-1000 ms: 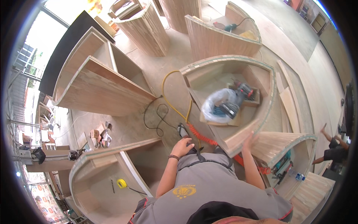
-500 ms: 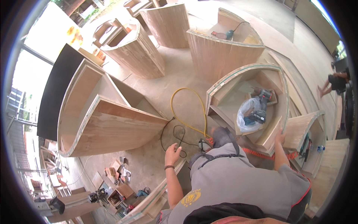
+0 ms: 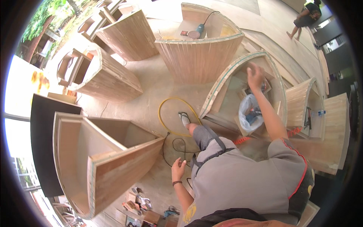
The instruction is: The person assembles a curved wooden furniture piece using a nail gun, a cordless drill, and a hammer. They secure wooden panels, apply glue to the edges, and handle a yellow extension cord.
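Curved cabinets [image 3: 198, 60]: at least six, bare wood.
Right-hand cabinet [image 3: 231, 87]: one, right of the standing person, pale brown, green-lined curved rim, open face up.
Long axis: roughly near to far, arched corner pointing far.
Plastic bag [image 3: 245, 105]: one, translucent, inside it.
Right hand [image 3: 256, 77]: loosely bent over that cabinet; hold cannot be told.
Left hand [image 3: 178, 169]: loosely open, empty.

The bare right hand [image 3: 256, 76] is slightly blurred, and its forearm hides part of the clear plastic bag [image 3: 245, 109], whose dark contents are unclear. The upper edge crops the black-clothed person [image 3: 310, 17]; the lower edge crops the brown box [image 3: 152, 217].
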